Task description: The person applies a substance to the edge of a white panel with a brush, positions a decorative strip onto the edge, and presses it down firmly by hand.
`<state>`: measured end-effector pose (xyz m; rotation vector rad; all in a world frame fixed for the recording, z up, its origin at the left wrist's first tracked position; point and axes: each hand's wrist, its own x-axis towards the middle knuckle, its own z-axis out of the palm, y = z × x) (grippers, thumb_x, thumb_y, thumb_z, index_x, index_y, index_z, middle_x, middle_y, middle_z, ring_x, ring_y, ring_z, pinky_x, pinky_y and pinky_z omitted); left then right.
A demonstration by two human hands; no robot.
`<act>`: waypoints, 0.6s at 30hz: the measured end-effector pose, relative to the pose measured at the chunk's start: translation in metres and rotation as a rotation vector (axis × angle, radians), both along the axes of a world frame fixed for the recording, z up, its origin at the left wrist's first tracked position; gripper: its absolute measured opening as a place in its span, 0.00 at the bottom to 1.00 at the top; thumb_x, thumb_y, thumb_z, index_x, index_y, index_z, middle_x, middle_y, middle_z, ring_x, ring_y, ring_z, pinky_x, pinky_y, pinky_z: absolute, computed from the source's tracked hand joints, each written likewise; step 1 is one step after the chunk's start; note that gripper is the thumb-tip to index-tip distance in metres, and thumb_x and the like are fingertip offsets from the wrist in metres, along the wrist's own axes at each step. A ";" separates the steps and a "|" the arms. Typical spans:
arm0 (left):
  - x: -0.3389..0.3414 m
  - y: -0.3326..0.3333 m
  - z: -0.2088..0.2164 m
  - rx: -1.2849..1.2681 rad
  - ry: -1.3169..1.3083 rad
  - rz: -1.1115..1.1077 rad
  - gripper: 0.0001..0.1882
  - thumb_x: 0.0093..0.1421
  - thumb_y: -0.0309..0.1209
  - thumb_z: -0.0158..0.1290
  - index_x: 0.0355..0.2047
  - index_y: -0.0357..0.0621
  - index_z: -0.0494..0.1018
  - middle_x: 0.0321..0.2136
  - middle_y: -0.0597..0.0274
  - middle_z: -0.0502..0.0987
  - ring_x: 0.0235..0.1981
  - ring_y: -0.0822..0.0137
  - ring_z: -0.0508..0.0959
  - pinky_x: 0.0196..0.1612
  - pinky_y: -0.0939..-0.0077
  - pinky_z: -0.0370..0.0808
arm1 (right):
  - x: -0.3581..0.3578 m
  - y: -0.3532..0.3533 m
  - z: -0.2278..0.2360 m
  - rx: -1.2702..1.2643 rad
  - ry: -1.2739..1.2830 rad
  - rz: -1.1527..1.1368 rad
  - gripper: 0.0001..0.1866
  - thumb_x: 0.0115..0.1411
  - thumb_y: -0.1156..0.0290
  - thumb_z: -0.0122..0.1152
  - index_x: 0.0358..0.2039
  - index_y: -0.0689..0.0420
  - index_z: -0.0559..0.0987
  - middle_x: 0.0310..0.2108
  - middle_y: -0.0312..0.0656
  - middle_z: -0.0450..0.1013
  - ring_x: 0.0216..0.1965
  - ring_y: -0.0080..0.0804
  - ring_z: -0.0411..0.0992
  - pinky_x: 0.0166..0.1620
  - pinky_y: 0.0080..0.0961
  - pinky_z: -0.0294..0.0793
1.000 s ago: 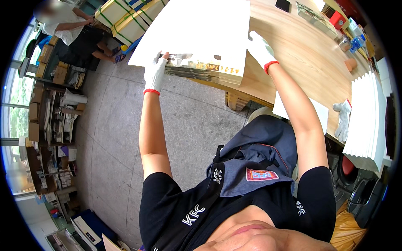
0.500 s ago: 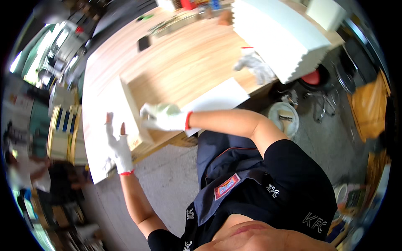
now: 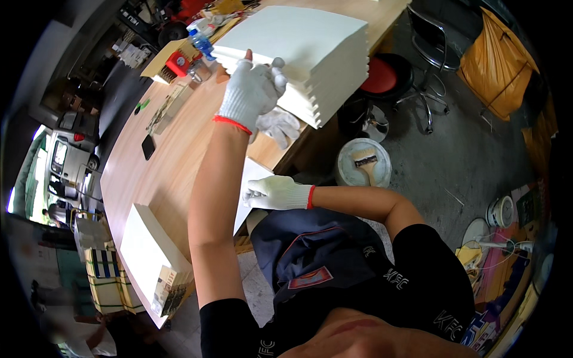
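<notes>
White knit gloves with red cuffs cover both my hands. My left hand (image 3: 252, 89) is stretched far out over the table, at the near-left corner of a tall stack of white sheets (image 3: 292, 36). One bare fingertip points up and the other fingers are partly bent, apart, with nothing visible in them. My right hand (image 3: 277, 193) is low at the table's near edge, over a white sheet (image 3: 243, 206). Its fingers are curled together, and what they hold, if anything, is hidden. A spare grey-white glove (image 3: 279, 126) lies beside the tall stack.
On the left of the wooden table (image 3: 179, 149) stands a lower white stack (image 3: 149, 244). A phone (image 3: 148, 147), a water bottle (image 3: 201, 43) and a red object (image 3: 178, 63) lie farther back. Right of the table are a bucket with a brush (image 3: 364, 161) and a red-seated stool (image 3: 382, 74).
My view has turned right. My left hand has gone from the lower stack to the tall one; my right hand has drawn back from the lower stack to the sheet.
</notes>
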<state>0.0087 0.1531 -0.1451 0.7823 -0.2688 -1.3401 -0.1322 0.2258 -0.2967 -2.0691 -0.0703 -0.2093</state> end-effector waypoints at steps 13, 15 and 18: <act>-0.005 -0.042 0.028 0.369 0.060 0.419 0.16 0.65 0.37 0.52 0.43 0.34 0.69 0.39 0.55 0.73 0.26 0.65 0.74 0.30 0.66 0.79 | -0.019 -0.035 -0.029 0.351 -0.077 0.147 0.13 0.67 0.58 0.55 0.41 0.54 0.78 0.36 0.41 0.80 0.38 0.38 0.78 0.44 0.31 0.74; -0.010 -0.051 0.029 0.327 -0.063 0.480 0.14 0.66 0.33 0.52 0.45 0.37 0.66 0.43 0.50 0.73 0.37 0.53 0.77 0.38 0.58 0.81 | -0.024 -0.039 -0.036 0.341 -0.036 0.125 0.13 0.67 0.59 0.55 0.41 0.54 0.77 0.36 0.40 0.80 0.37 0.37 0.78 0.43 0.31 0.74; 0.022 -0.064 0.024 0.171 0.131 0.561 0.16 0.68 0.38 0.49 0.45 0.36 0.67 0.44 0.51 0.72 0.46 0.49 0.76 0.50 0.46 0.77 | -0.026 -0.034 -0.026 0.372 0.022 0.165 0.12 0.67 0.61 0.56 0.42 0.56 0.77 0.37 0.38 0.79 0.37 0.32 0.78 0.44 0.29 0.74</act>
